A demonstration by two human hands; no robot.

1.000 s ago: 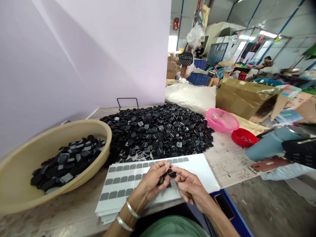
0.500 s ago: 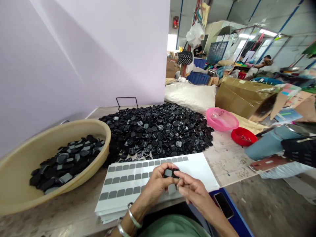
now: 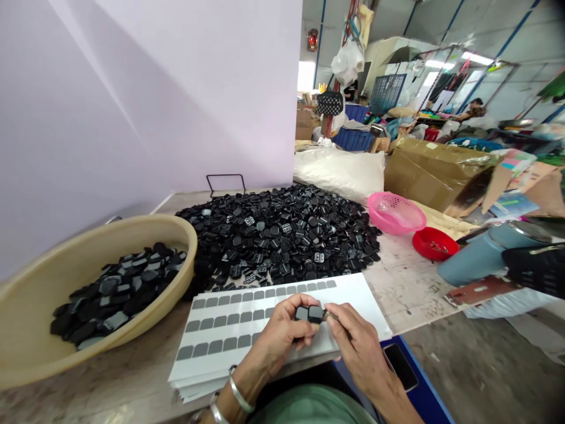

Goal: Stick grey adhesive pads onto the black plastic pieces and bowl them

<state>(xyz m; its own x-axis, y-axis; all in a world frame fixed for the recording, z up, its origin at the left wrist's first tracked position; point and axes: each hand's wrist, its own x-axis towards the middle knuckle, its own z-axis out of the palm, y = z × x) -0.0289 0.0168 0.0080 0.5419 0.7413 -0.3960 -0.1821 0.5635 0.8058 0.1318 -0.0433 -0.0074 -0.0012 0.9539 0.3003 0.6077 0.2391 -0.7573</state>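
Behind the table (image 3: pixel 406 291) stands a pale lilac wall (image 3: pixel 176 88), and beyond it to the right opens a cluttered workshop with blue crates (image 3: pixel 353 140) and a large brown carton (image 3: pixel 435 171). Well to the left of both grips, a beige oval basin (image 3: pixel 57 280) holds a heap of black pieces (image 3: pixel 121 300), several showing grey faces. Far to the right of the grips, and farther back, sit a pink perforated basket (image 3: pixel 406 217) and, just beside it, a red bowl (image 3: pixel 426 253) with some small items inside, too small to name. Straight ahead of the grips spreads a broad pile of loose black pieces (image 3: pixel 291 235).

Left grip (image 3: pixel 282 327) is bent closed, thumb and fingers grasping two black grey-faced pieces (image 3: pixel 315 314) set side by side above a stack of white sheets (image 3: pixel 362 306) bearing rows of grey rounded patches (image 3: pixel 220 301). Right grip (image 3: pixel 359 344) has thumb and forefinger drawn close together at the right-hand end of those pieces; whether they pinch something small there, I cannot tell. Silver bangles (image 3: pixel 241 393) circle the left wrist.
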